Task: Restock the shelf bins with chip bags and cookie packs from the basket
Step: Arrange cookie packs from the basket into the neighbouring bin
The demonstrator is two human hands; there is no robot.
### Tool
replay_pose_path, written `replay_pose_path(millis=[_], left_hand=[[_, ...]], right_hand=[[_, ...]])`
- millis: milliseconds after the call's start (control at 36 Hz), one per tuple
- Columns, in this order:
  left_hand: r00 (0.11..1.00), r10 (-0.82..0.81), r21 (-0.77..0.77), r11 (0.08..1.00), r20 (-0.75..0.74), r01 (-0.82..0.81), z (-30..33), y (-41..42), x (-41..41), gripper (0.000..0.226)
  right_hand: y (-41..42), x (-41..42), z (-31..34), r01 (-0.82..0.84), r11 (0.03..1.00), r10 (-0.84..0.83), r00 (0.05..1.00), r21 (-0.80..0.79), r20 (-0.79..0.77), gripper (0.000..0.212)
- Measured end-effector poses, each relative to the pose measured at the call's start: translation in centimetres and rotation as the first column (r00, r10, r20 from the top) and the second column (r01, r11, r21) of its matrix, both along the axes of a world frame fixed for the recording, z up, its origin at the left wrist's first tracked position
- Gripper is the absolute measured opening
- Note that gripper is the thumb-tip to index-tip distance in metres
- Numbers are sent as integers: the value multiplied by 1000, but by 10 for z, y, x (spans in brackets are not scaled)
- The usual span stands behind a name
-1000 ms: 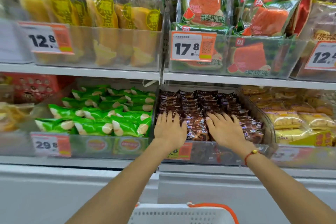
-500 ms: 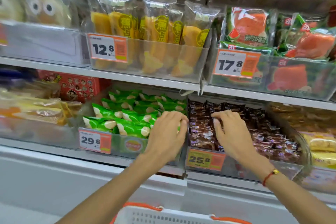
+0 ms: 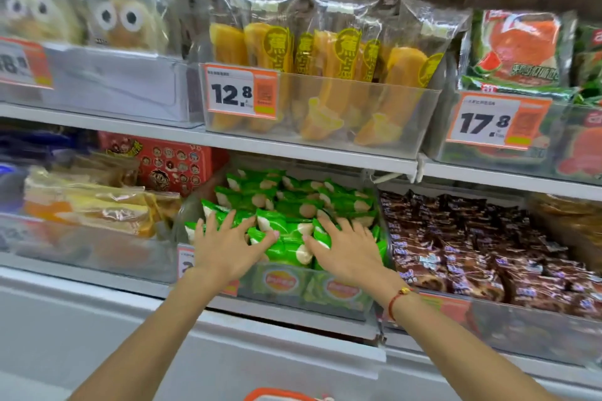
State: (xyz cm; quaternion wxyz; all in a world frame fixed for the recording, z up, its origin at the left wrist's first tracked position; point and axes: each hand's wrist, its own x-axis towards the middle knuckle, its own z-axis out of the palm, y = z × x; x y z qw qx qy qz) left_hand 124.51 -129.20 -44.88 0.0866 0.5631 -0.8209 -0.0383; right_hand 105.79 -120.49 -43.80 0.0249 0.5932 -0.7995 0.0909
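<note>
both hands flat, fingers spread, on the green packs (image 3: 286, 205): left hand (image 3: 224, 246) at seven o'clock, right hand (image 3: 350, 249) at five, gripping nothing

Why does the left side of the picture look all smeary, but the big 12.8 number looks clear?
Head view: the owl-eyed packs and the left price tag smear with motion blur; the 12.8 tag near the middle stays readable; glare streaks the clear yellow snack bags; shelf edges bow from the wide lens.
</note>
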Motion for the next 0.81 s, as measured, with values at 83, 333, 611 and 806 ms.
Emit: replay_pose_path(millis=[83,333,611,806], left_hand=[[1000,-2,22,1000,16,2,1,-1,-1,82],[997,-20,119,993,74,11,24,3,6,81],[996,-75,45,996,-43,77,35,-31,-34,73],[998,-67,176,982,-8,68,24,-45,-47,68]], right_hand=[[0,-1,2,4,999,-2,1000,40,-30,68],[2,4,24,-11,982,-3,997,188,75,77],[-41,6,38,129,981,-133,991,-143,-18,52],[-71,-19,18,101,967,-148,969,232,198,82]])
